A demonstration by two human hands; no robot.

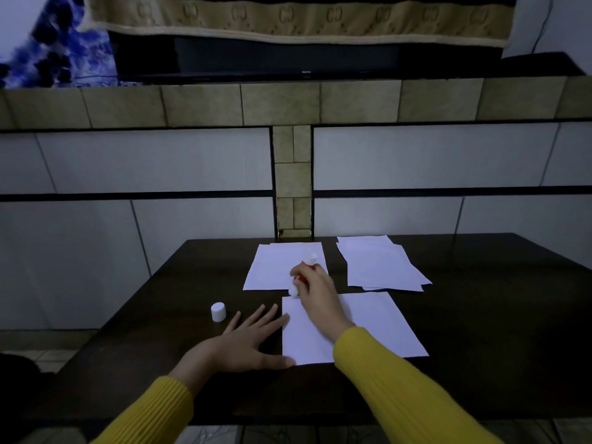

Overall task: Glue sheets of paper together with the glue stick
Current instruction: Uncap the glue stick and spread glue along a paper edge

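A red glue stick (302, 277), uncapped, is gripped in the right hand (315, 288), tip at the near sheet (368, 328)'s far-left corner. The left hand (248, 341) — fingers spread flat — touches the sheet's left edge on the dark table (480, 315).

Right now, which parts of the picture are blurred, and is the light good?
Head view: dim light, the dark table nearly black; the right hand and glue stick are smeared by motion blur; the left hand and cap look sharp; wide-angle bending at the edges.

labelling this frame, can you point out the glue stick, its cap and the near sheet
glue stick (302, 276): head view, red barrel
cap (218, 311): head view, side wall
near sheet (381, 325): head view, bare middle
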